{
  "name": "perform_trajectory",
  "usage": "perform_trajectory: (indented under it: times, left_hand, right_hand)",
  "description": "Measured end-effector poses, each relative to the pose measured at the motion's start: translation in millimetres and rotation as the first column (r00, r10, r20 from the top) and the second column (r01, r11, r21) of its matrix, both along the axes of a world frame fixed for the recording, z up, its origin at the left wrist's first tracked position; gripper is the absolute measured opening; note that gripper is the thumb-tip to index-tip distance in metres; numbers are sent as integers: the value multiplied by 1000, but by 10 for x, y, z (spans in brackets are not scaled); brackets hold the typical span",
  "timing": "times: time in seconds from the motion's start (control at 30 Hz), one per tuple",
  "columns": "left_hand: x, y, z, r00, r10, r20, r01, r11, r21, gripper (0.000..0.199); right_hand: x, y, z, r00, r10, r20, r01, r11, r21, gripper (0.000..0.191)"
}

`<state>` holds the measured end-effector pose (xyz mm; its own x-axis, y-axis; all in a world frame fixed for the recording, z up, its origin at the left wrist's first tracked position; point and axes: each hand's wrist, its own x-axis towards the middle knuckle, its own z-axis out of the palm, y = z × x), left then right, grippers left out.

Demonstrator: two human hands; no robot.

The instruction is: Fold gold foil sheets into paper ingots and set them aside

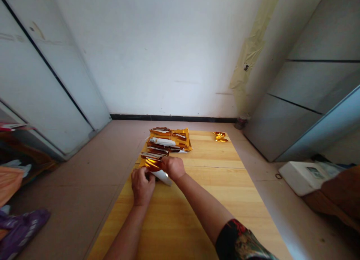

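Note:
A gold foil sheet (152, 164) with a pale underside is curled between my two hands near the left edge of the wooden table (213, 200). My left hand (142, 185) is closed at its near left side, thumb and fingers pinched together on it. At its right side my right hand (173, 167) grips it with bent fingers. Just beyond lie folded brown-and-white stacks (156, 150) on a larger gold foil wrapping (184, 138). A white roll-like piece (162, 141) rests among them. What the fingertips press on is partly hidden.
A crumpled gold foil piece (221, 136) lies at the table's far right corner. Grey cabinets (303, 84) stand to the right, above a white foam box (300, 177) on the floor. Purple (24, 230) and orange (9, 181) bags are at the left.

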<state>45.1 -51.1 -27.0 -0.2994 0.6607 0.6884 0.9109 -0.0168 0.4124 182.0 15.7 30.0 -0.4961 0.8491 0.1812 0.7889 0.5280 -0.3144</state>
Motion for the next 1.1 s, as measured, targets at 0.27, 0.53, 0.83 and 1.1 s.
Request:
perform_trajectory:
  times: [0.27, 0.53, 0.83, 1.1]
  left_hand:
    - [30, -32, 15, 999, -30, 41, 27, 997, 71, 35]
    - [0, 8, -94, 997, -60, -49, 64, 994, 84, 22]
    - [56, -26, -80, 993, -3, -120, 2, 1000, -11, 24]
    - [91, -42, -50, 984, 23, -176, -35, 997, -66, 22]
  right_hand:
    - [-219, 69, -88, 993, -116, 26, 116, 993, 24, 17]
    - [-227, 67, -254, 991, -107, -75, 115, 986, 120, 16]
    - [-122, 52, -274, 980, 126, -154, -103, 983, 150, 28]
    - [35, 49, -141, 933, 51, -356, 17, 982, 186, 28]
